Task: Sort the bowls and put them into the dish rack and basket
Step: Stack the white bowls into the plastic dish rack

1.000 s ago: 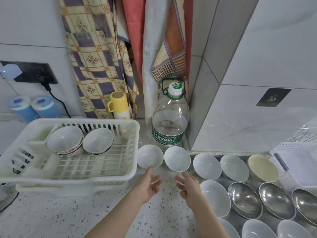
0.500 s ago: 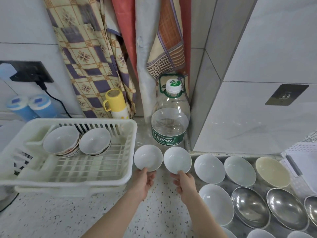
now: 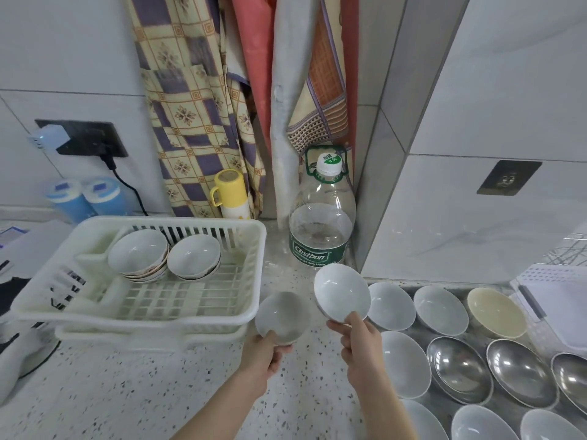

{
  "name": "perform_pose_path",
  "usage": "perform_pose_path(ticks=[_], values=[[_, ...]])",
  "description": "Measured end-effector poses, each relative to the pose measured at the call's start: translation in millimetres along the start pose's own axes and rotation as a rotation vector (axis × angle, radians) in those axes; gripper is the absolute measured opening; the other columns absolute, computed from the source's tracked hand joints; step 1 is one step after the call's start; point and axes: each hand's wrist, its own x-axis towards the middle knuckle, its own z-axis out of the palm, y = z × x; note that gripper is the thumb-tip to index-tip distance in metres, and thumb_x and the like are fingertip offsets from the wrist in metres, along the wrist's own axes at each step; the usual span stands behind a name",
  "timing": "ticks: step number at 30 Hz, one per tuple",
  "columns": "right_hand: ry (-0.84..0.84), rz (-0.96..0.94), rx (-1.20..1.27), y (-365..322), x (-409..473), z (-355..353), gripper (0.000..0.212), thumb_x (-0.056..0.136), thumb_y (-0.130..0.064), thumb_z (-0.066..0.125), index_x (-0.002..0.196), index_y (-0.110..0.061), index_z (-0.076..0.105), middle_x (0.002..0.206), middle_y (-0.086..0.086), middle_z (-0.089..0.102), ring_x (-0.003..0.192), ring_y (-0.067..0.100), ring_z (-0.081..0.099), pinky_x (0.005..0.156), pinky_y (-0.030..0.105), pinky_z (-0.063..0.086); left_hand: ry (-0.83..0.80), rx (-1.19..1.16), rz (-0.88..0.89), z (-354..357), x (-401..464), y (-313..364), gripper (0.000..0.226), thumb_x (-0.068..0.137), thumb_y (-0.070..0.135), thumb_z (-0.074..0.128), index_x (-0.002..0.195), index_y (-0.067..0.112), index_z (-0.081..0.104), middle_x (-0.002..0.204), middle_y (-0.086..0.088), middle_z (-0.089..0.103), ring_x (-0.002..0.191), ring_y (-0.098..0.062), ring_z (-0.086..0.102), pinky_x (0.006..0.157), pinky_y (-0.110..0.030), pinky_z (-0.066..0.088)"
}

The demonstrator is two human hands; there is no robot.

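At the far left the white basket (image 3: 254,236) sits on the speckled tabletop (image 3: 127,392), with a taller stack of small bowls (image 3: 138,254) and a shorter stack (image 3: 193,257) side by side at its back. Just beside its near right corner, the left hand (image 3: 263,354) pinches the near rim of a small white bowl (image 3: 281,315), which is blurred and seems lifted. Next to it the right hand (image 3: 359,341) pinches the rim of a second small white bowl (image 3: 341,295), tilted toward the camera in front of the water bottle (image 3: 322,223). Both bowls look like a match for the stacks, so the step is probably to nest them there. Carry the left one over the basket's wall first, level it above the shorter stack, and lower it until it seats before letting go; a rim pinch lets a bowl swing. The larger white bowls (image 3: 390,306) and steel bowls (image 3: 457,369) wait at the right.
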Motion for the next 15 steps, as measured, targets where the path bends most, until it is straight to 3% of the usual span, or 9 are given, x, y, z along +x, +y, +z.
perform_pose_path(ticks=[4, 8, 13, 15], values=[[-0.028, -0.071, -0.039, -12, -25, 4, 0.016, 0.086, -0.008, 0.048, 0.097, -0.003, 0.06, 0.082, 0.017, 0.075, 0.048, 0.011, 0.023, 0.035, 0.018, 0.021, -0.062, 0.226, -0.01, -21, -29, -2, 0.017, 0.095, 0.006, 0.045, 0.107, 0.007, 0.057, 0.078, -0.021, 0.076, 0.044, -0.011, 0.037, 0.04, -0.021, 0.026], [-0.071, -0.16, -0.097, -27, -49, 17, 0.017, 0.087, -0.01, 0.048, 0.098, -0.003, 0.059, 0.08, 0.015, 0.076, 0.048, 0.011, 0.023, 0.035, 0.018, 0.023, -0.169, 0.45, 0.039, -38, -62, 14, 0.022, 0.092, 0.007, 0.045, 0.112, 0.006, 0.055, 0.075, -0.017, 0.076, 0.038, -0.01, 0.039, 0.04, -0.02, 0.025], [-0.134, -0.286, -0.104, -51, -80, 41, 0.016, 0.088, -0.011, 0.048, 0.094, -0.003, 0.06, 0.078, 0.016, 0.075, 0.038, 0.007, 0.023, 0.033, 0.016, 0.022, -0.364, 0.523, 0.108, -71, -101, 55, 0.029, 0.08, 0.008, 0.046, 0.106, 0.005, 0.06, 0.079, -0.018, 0.077, 0.041, -0.011, 0.035, 0.041, -0.019, 0.024], [-0.14, -0.342, -0.117, -59, -88, 53, 0.022, 0.087, -0.013, 0.047, 0.096, 0.0, 0.062, 0.062, 0.006, 0.072, 0.036, 0.005, 0.023, 0.032, 0.016, 0.022, -0.374, 0.501, 0.161, -90, -109, 75, 0.031, 0.08, 0.009, 0.046, 0.107, 0.007, 0.061, 0.08, -0.018, 0.077, 0.042, -0.011, 0.032, 0.04, -0.019, 0.023]])
